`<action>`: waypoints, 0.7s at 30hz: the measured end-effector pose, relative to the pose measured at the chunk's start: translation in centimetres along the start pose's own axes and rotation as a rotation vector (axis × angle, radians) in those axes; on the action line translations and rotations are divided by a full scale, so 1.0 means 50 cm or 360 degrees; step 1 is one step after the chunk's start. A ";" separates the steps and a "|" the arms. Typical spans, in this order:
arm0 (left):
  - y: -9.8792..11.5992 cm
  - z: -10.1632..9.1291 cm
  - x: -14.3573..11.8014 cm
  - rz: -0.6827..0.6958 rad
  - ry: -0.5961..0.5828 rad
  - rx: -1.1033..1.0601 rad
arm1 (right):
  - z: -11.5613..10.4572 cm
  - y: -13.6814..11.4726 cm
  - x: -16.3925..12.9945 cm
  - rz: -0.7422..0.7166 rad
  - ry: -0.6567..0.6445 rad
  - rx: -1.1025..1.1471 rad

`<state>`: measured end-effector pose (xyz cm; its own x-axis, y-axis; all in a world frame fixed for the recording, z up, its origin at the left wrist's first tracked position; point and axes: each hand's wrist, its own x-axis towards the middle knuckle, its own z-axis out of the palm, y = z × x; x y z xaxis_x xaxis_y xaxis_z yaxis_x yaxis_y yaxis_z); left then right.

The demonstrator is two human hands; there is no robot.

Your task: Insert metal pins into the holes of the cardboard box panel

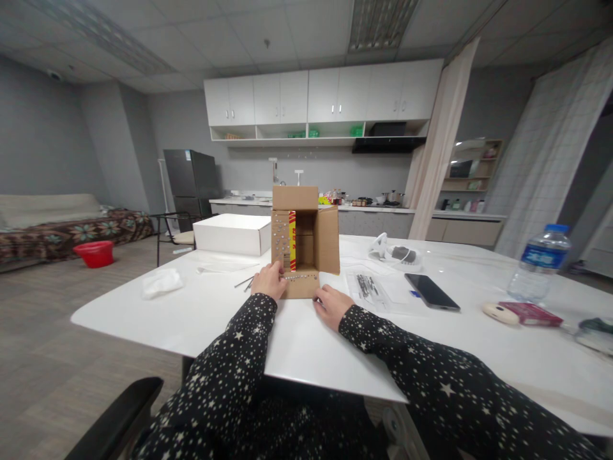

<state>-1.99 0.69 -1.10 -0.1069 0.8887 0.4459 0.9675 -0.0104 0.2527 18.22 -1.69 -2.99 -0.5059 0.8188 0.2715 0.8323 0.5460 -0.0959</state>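
While the cardboard box (305, 239) lies open on its side on the counter (306, 345), both hands, left hand (271, 281) and right hand (331, 305), loosely curled, touch its lower flap (301, 283); folding flaps probably follows, needing firmer grips

I can't make out a single readable word or number from my feed. The water bottle (539, 262) carries a blue label with white marks too blurred for me to read, and the cardboard box (305, 239) shows a red and yellow printed strip on its left flap whose print is too small to tell. The red packet (531, 313) shows me no legible lettering either.
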 end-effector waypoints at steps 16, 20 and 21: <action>-0.001 0.004 0.001 0.0090 0.0042 -0.0076 | 0.005 0.003 0.002 -0.0021 0.0027 -0.0007; 0.000 0.005 0.000 0.0138 0.0022 -0.0090 | 0.007 0.005 0.002 -0.0024 0.0024 -0.0018; 0.000 0.005 -0.001 0.0145 0.0017 -0.0091 | 0.008 0.005 0.002 -0.0025 0.0025 -0.0020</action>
<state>-1.94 0.78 -1.33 -0.0215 0.8780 0.4782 0.9587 -0.1176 0.2591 18.29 -1.40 -3.37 -0.5152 0.8073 0.2877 0.8272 0.5562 -0.0797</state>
